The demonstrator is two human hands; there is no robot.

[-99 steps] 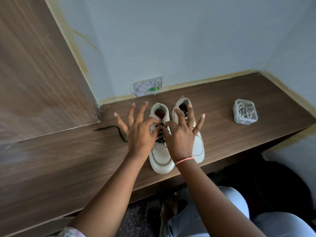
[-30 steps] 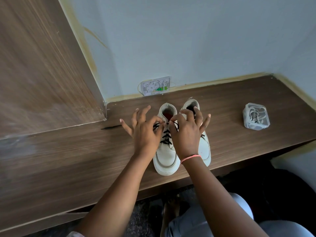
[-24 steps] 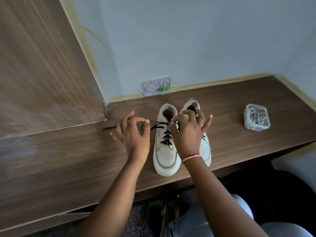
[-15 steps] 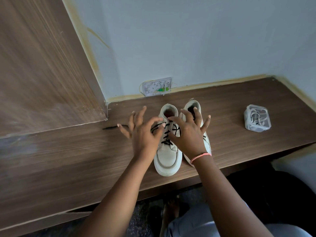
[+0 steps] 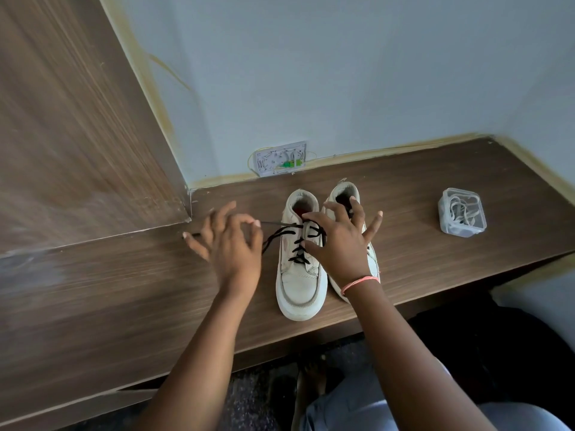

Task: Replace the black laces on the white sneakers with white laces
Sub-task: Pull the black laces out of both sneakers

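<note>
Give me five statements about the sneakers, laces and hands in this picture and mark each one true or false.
1. The left sneaker has black laces threaded through it. True.
2. The clear container stands between the two sneakers. False: it stands apart, to their right on the wooden shelf.
3. The left hand pinches a lace end drawn out leftward. True.
4. The right hand rests on the container. False: it is over the sneakers.
5. The container holds black laces. False: its contents are pale.
</note>
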